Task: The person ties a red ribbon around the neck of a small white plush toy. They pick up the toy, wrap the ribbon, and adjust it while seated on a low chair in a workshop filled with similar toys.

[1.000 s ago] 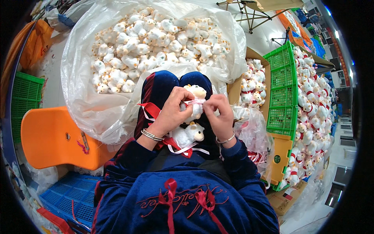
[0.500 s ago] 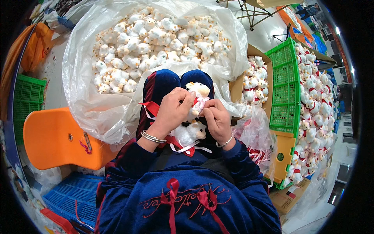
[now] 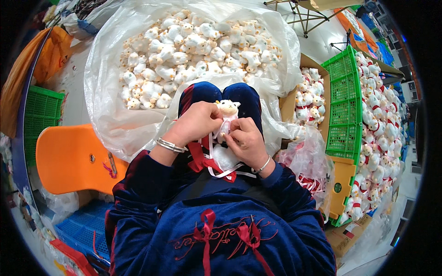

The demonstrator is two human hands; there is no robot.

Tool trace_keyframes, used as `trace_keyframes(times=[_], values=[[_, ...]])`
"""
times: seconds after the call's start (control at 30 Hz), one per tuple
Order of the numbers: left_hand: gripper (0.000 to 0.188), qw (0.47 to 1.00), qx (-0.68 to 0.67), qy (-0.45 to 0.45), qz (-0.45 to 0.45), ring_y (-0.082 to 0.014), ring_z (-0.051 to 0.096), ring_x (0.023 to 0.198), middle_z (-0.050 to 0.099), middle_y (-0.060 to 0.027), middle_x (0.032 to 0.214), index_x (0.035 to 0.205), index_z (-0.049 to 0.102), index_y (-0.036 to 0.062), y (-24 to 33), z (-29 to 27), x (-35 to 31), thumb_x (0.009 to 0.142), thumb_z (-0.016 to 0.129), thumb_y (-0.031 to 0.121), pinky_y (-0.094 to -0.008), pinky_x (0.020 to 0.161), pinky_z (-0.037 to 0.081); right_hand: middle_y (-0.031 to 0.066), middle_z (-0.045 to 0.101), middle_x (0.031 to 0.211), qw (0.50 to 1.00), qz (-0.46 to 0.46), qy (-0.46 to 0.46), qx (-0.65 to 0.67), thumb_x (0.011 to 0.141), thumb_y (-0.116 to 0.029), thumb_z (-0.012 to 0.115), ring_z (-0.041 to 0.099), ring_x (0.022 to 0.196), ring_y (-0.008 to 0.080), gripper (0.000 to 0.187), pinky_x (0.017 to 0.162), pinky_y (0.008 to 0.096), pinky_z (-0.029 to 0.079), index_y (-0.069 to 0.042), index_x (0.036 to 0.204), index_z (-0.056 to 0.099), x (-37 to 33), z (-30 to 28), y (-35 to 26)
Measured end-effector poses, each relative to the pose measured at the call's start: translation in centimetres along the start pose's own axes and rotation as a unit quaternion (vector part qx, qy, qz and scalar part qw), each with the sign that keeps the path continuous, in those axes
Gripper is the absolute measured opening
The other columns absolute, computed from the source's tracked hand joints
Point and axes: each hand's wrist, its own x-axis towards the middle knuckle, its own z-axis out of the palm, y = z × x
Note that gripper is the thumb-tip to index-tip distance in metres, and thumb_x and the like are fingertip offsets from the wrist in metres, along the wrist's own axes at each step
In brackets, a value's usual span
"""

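Observation:
Above my lap, a small white plush toy animal (image 3: 227, 108) with a cream face and little horns is held upright between my hands. My left hand (image 3: 197, 122) is closed, its thumb and fingers pinching at the toy's neck. A pale pink ribbon (image 3: 223, 126) hangs down the toy's front, and my right hand (image 3: 248, 141) has its fingers closed at that ribbon. Just below, a second white plush toy (image 3: 224, 158) lies on my lap, partly covered by my right hand. Red ribbon strips (image 3: 199, 155) and a white ribbon (image 3: 221, 174) lie beside it.
A big clear plastic sheet (image 3: 103, 60) ahead holds a heap of white plush toys (image 3: 184, 50). At right stand a cardboard box (image 3: 291, 106) of toys, a plastic bag (image 3: 309, 149) with ribbons, and a green crate (image 3: 343, 101); beyond it are toys with red ribbons. An orange chair (image 3: 69, 158) stands left.
My left hand has moved toward the toy's neck and a little lower. The toy now faces me more squarely. The red ribbon near its neck no longer shows; the pink one hangs down.

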Motion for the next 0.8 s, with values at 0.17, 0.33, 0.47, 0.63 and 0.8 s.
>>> trace_keyframes(times=[0.17, 0.33, 0.47, 0.63, 0.8], values=[[0.023, 0.934, -0.321, -0.006, -0.155, -0.0072, 0.062, 0.057, 0.070, -0.0025, 0.080, 0.098, 0.068, -0.0018, -0.1, 0.6, -1.3, 0.091, 0.062, 0.019, -0.0214, 0.044, 0.044, 0.0074, 0.062, 0.088, 0.999, -0.018, -0.033, -0.025, 0.076, -0.009, 0.077, 0.057, 0.085, 0.0274, 0.013, 0.074, 0.0369, 0.049, -0.003, 0.073, 0.066, -0.2, -0.1, -0.2], [0.020, 0.952, -0.280, 0.071, -0.103, -0.0097, 0.064, 0.059, 0.068, -0.0074, 0.081, 0.102, 0.063, -0.0041, -0.1, 3.5, -2.1, 0.090, 0.068, 0.011, -0.0231, 0.048, 0.049, 0.0078, 0.062, 0.090, 0.999, -0.031, -0.023, -0.018, 0.075, -0.009, 0.077, 0.058, 0.087, 0.0278, 0.013, 0.076, 0.0369, 0.049, -0.003, 0.073, 0.065, -0.4, 0.1, 0.1], [0.019, 0.971, -0.202, 0.093, -0.083, -0.0118, 0.067, 0.061, 0.067, -0.0072, 0.076, 0.101, 0.062, -0.0062, 0.9, 3.6, -2.5, 0.088, 0.067, 0.007, -0.0258, 0.053, 0.053, 0.0083, 0.062, 0.084, 0.999, -0.045, -0.011, -0.015, 0.077, -0.008, 0.076, 0.059, 0.080, 0.0278, 0.013, 0.072, 0.0358, 0.049, -0.002, 0.076, 0.065, -0.4, 0.0, 0.2], [0.016, 0.981, -0.153, 0.074, -0.090, -0.0118, 0.067, 0.059, 0.068, -0.0078, 0.075, 0.099, 0.064, -0.0052, 1.7, 2.9, -2.2, 0.088, 0.065, 0.006, -0.0260, 0.052, 0.053, 0.0068, 0.070, 0.080, 0.947, 0.262, 0.016, 0.182, 0.091, -0.013, 0.069, 0.061, 0.065, 0.0082, 0.018, 0.060, 0.0252, 0.048, 0.000, 0.081, 0.062, -1.1, -0.1, -0.5], [0.015, 0.978, -0.176, 0.062, -0.090, -0.0116, 0.068, 0.062, 0.070, -0.0080, 0.077, 0.100, 0.064, -0.0046, 1.9, 2.7, -1.8, 0.089, 0.063, 0.006, -0.0258, 0.050, 0.052, 0.0043, 0.067, 0.072, 0.848, 0.419, -0.040, 0.323, 0.094, -0.024, 0.069, 0.056, 0.057, 0.0052, 0.029, 0.051, 0.0223, 0.044, 0.002, 0.082, 0.063, 1.3, -1.9, 0.1]])
